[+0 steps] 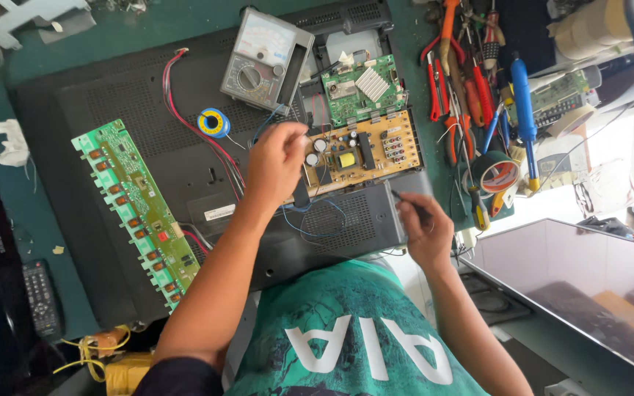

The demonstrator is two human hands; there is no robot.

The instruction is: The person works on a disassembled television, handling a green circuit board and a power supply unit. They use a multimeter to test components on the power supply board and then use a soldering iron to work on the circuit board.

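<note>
Dark green workbench surface [148, 29] fills the upper part of the head view, and most of it is covered by a large black perforated back panel of a flat television [111, 110] lying flat. Taking the tan power-supply circuit board [365, 150] at the panel's upper right as landmark: the left hand [277, 158] rests at its left edge, fingers curled together on something at the board's edge that I cannot make out. Below the board, at the edge of a grey metal shield [346, 220], the right hand [423, 231] is clamped on a thin dark tool [409, 202] whose tip points up toward the board. Above the board sits a smaller green circuit board with a silver heat sink [365, 88], and up-left of it a grey analogue multimeter [266, 59]. Far left of the board a long green inverter board [137, 209] lies diagonally, with red and black wires [199, 136] and a blue-and-yellow solder spool [213, 122] between. Right of the board, red-handled pliers and screwdrivers [471, 95] crowd the bench edge, leaving little free room there. A black remote control [40, 297] lies at the bench's lower left, and a dark glossy screen [581, 286] leans at lower right
</note>
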